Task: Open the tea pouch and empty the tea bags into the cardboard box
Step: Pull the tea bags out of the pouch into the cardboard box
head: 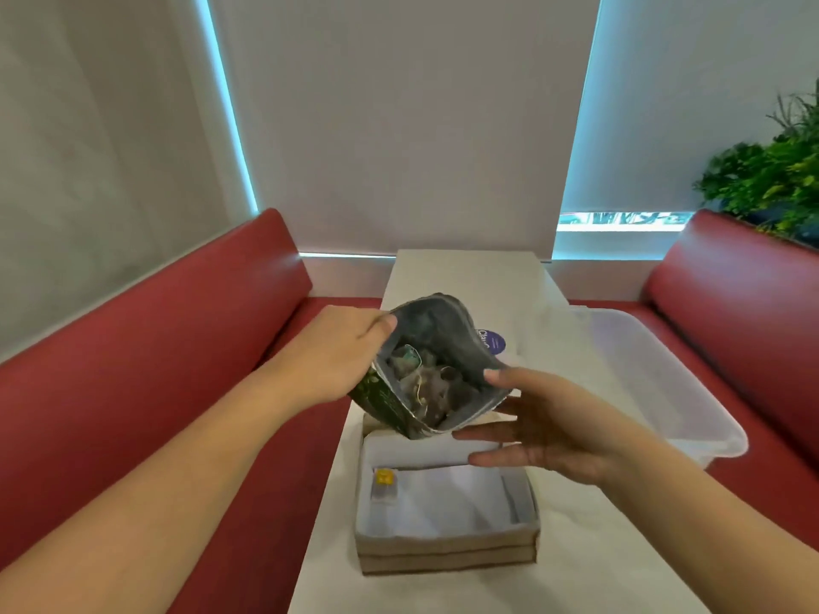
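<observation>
The left hand [341, 352] gripped the tea pouch [436, 370] by its left edge, fingers closed around the side. The pouch was already open and held above the far end of the cardboard box [447, 549] on the bench [576, 547], its mouth facing the camera and slightly down, long axis tilted away and upward, tea bags [425, 383] visible inside. The right hand [540, 423] steadied its right rim, thumb touching, fingers spread loosely. Emptying seemed underway; the next move probably called for tipping the mouth further downward.
</observation>
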Motion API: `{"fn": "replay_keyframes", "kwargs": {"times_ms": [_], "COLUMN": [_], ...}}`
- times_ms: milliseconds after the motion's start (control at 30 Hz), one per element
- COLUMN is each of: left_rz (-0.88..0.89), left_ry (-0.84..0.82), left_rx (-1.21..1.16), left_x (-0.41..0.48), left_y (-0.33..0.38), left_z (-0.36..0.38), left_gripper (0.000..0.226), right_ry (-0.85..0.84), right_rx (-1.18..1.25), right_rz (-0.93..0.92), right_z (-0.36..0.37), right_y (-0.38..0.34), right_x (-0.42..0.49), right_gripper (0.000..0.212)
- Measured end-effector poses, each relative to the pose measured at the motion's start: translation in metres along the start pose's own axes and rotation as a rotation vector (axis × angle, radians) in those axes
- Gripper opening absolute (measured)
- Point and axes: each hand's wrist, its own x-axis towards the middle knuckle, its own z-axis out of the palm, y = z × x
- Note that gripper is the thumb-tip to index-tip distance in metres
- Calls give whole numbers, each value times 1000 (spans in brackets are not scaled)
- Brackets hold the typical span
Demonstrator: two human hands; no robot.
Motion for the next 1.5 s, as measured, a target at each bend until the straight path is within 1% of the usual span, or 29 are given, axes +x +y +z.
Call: {"fn": "replay_keyframes", "kwargs": {"times_ms": [133, 233, 300, 367, 467, 567, 667, 700, 733, 800, 833, 867, 900, 933, 967, 1033, 1067, 1133, 1200, 1300, 1333, 1367, 1433, 1500], "left_rz": [19, 70, 108, 130, 122, 86, 20, 3, -15, -106, -204, -330, -471, -599, -701, -846, -883, -895, -902, -844, -823, -815, -788, -733], "left_ry": [-16, 25, 63, 57, -12, -112, -234, -273, -312, -352, -323, -268, -221, -221, -284, -468, -515, -500, -474, -464, -455, -448, -380, -311], "left_rx": [-101, -147, -176, -177, -178, -170, -114, -129, -197, -449, -555, -626, -635, -595, -544, -552, -566, -560, -576, -521, -517, -561, -703, -756], "left_x": [9, 19, 27, 38, 52, 59, 60, 59, 60, 67, 74, 83, 91, 96, 99, 103, 104, 109, 116, 120, 120, 121, 124, 126], "left_y": [-30, -37, -40, -49, -70, -93, -111, -117, -122, -130, -135, -145, -156, -164, -172, -183, -182, -176, -168, -157, -154, -152, -148, -146], "left_z": [12, 15, 15, 20, 36, 58, 72, 73, 73, 72, 73, 79, 87, 95, 104, 126, 132, 138, 141, 143, 144, 145, 145, 141], "left_gripper": [41, 39, 38, 34, 31, 32, 32, 32, 32, 46, 54, 56, 54, 51, 50, 51, 45, 26, 17, 23, 22, 19, 15, 18], "right_ry": [41, 100, 117, 130, 169, 216, 216, 208, 210, 256, 293, 331, 368, 394, 411, 412, 398, 349, 282, 194, 174, 158, 139, 120], "right_rx": [-67, -118, -143, -169, -191, -203, -203, -177, -121, 28, 76, 95, 92, 77, 53, -5, -31, -70, -104, -80, -74, -74, -67, -31], "right_rz": [-74, -159, -206, -229, -220, -144, -31, -8, 6, 29, 44, 61, 79, 96, 110, 132, 138, 142, 120, 66, 47, 33, 14, 15], "right_z": [9, 11, 9, 5, -1, -13, -27, -31, -35, -45, -49, -52, -54, -54, -54, -54, -54, -56, -59, -62, -62, -62, -63, -62], "right_y": [8, 4, -1, -3, 3, 16, 27, 29, 31, 32, 31, 30, 29, 28, 27, 28, 29, 31, 31, 29, 28, 26, 24, 24], "right_x": [23, 36, 44, 55, 75, 94, 105, 106, 108, 115, 120, 125, 131, 136, 141, 149, 152, 158, 161, 160, 159, 158, 159, 158], "right_gripper": [37, 29, 31, 38, 48, 47, 39, 36, 36, 44, 46, 45, 41, 36, 32, 30, 33, 38, 37, 33, 34, 37, 45, 43]}}
